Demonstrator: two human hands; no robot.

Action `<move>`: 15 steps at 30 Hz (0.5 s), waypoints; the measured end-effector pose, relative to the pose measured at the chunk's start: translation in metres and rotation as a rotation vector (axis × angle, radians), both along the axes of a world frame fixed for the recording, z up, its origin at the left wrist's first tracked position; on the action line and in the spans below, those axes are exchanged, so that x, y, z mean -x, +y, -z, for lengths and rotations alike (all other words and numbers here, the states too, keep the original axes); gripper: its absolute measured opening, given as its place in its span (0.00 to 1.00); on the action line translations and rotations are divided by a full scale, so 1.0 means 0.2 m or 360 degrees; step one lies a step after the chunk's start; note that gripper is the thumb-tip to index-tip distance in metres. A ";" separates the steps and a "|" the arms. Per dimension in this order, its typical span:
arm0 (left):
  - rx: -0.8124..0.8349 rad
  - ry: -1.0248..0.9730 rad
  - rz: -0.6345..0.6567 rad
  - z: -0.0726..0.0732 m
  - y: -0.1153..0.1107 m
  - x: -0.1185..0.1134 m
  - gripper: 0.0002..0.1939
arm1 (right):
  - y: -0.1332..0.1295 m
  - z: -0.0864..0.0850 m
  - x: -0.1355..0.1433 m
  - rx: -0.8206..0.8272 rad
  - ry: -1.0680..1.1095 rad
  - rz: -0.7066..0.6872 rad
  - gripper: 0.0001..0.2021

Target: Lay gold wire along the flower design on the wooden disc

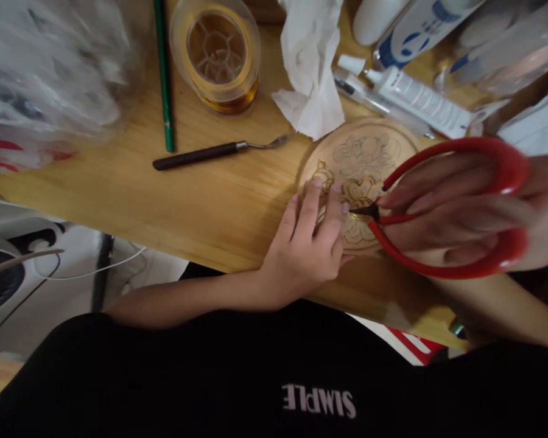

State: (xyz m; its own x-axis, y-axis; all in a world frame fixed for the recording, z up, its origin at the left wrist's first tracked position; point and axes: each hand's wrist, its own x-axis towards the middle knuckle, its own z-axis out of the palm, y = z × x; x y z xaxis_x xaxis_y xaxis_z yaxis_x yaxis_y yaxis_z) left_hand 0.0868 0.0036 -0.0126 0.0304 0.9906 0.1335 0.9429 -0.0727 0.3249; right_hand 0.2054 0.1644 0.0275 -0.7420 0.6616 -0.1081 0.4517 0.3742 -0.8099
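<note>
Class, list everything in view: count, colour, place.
table: one, brown, centre
wooden disc: one, pale, centre right
wire outlines: several, gold, on disc
wire spool: one, gold, upper left
pencil: one, green, left of spool
palette knife: one, dark, below spool
tissue: one, white, above disc
tube: one, white, upper right
cap: one, white, beside tube
pen: one, clear, beside tube
bottles: two, white, top
plastic bag: one, clear, left
appliance: one, white, lower left
packaging: uncountable, clear, right
scissors: one, red-handled, held
shirt: one, black, bottom
left hand: one, bare, on disc
right hand: one, bare, right
</note>
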 end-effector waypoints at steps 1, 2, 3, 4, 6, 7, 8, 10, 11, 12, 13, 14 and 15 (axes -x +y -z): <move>0.0022 -0.0020 0.0006 0.00 0.00 0.00 0.27 | 0.00 -0.01 0.00 -0.0021 0.0038 -0.0027 0.36; 0.0014 -0.0020 0.0015 0.01 0.00 0.00 0.28 | -0.01 -0.01 0.01 -0.0045 0.0082 -0.0036 0.33; -0.0016 -0.0010 0.0022 0.01 0.00 0.00 0.29 | -0.02 -0.01 0.02 -0.0055 0.0095 -0.0047 0.30; -0.0058 0.0007 0.0027 0.02 -0.01 0.00 0.29 | -0.05 0.00 0.03 -0.0082 0.0097 0.0010 0.28; -0.0150 0.0054 0.0022 0.03 -0.01 0.00 0.31 | -0.11 0.02 0.07 -0.0366 0.0319 0.0453 0.30; -0.0186 0.0081 0.0019 0.03 -0.01 0.00 0.31 | -0.14 0.03 0.09 -0.0452 0.0361 0.0509 0.31; -0.0210 0.0109 0.0015 0.03 -0.01 0.00 0.31 | -0.16 0.04 0.12 -0.0544 0.0396 0.0569 0.31; -0.0201 0.0166 0.0026 0.03 0.00 0.00 0.31 | -0.18 0.04 0.16 -0.0814 0.0543 0.0836 0.29; -0.0178 0.0193 0.0033 0.02 0.00 0.00 0.31 | -0.18 0.04 0.18 -0.0952 0.0614 0.1013 0.28; -0.0148 0.0217 0.0040 0.01 0.00 0.01 0.31 | -0.17 0.03 0.19 -0.1066 0.0667 0.1170 0.28; -0.0120 0.0236 0.0043 0.00 0.00 0.01 0.31 | -0.15 0.02 0.20 -0.1135 0.0706 0.1253 0.28; -0.0098 0.0249 0.0048 -0.01 0.00 0.01 0.32 | -0.13 0.00 0.19 -0.1181 0.0721 0.1301 0.28; -0.0075 0.0258 0.0050 -0.02 0.00 0.01 0.32 | -0.11 -0.02 0.18 -0.1204 0.0706 0.1301 0.30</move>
State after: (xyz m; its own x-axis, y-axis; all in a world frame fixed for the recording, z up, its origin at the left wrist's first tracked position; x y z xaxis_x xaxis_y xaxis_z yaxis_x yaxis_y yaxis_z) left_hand 0.0843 0.0045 -0.0093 0.0861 0.9816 0.1706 0.9797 -0.1145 0.1644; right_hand 0.1692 0.1416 0.0307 0.0534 0.7401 0.6704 0.5146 0.5550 -0.6536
